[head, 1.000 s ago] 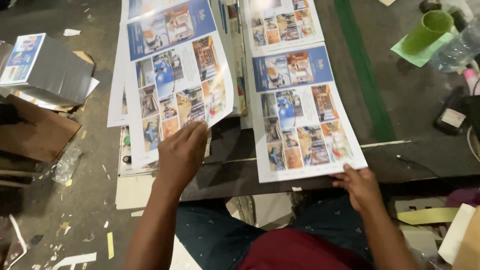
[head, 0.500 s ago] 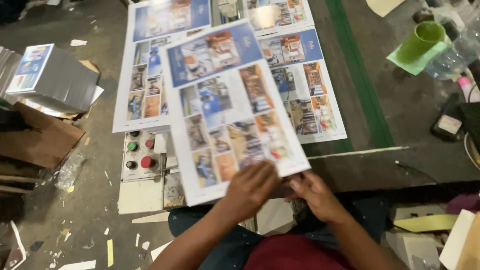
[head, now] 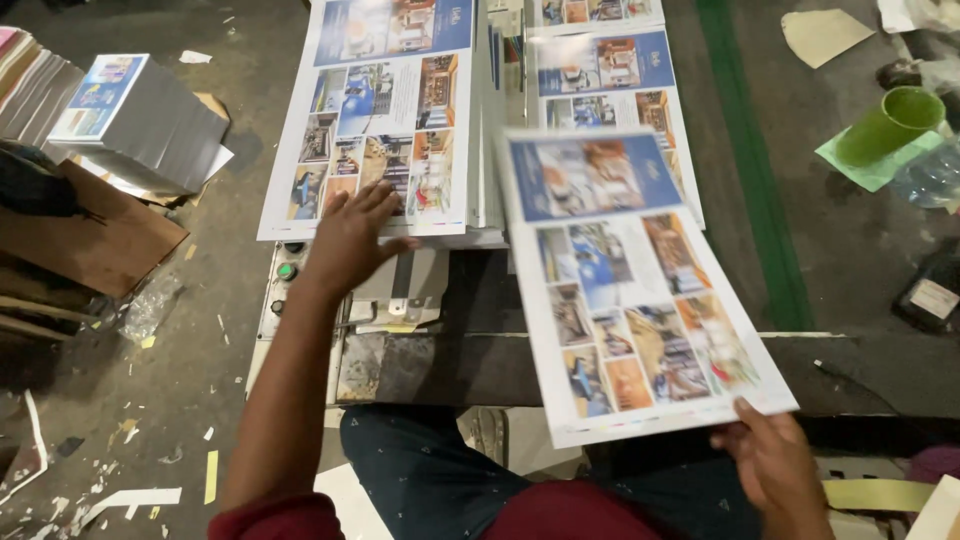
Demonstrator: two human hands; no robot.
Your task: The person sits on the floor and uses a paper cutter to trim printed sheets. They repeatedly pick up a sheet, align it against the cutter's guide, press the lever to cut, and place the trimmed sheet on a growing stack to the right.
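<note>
1. Now the right hand [head: 775, 470] pinches the near edge of a loose printed sheet [head: 635, 290]. Half a second ago both hands met at that edge with the sheet over the middle; it has since swung right and hangs tilted above the right stack [head: 605, 80], not yet laid flat.
2. The left hand [head: 350, 235] has let go and moved left. It is spread, fingers apart, palm down on the near edge of the left stack [head: 385, 110], so the next sheet is already under it.
3. Just below the left stack sits a pale control panel [head: 285, 285] with round buttons, one of them green.
4. Left of that stack, on the floor, stands a thick block of trimmed sheets [head: 140, 120] with a blue and white top, resting on brown cardboard [head: 90, 235].
5. Well right of the left stack, beyond a green floor stripe [head: 750, 170], a green cup [head: 890, 122] lies on a pale green paper.
</note>
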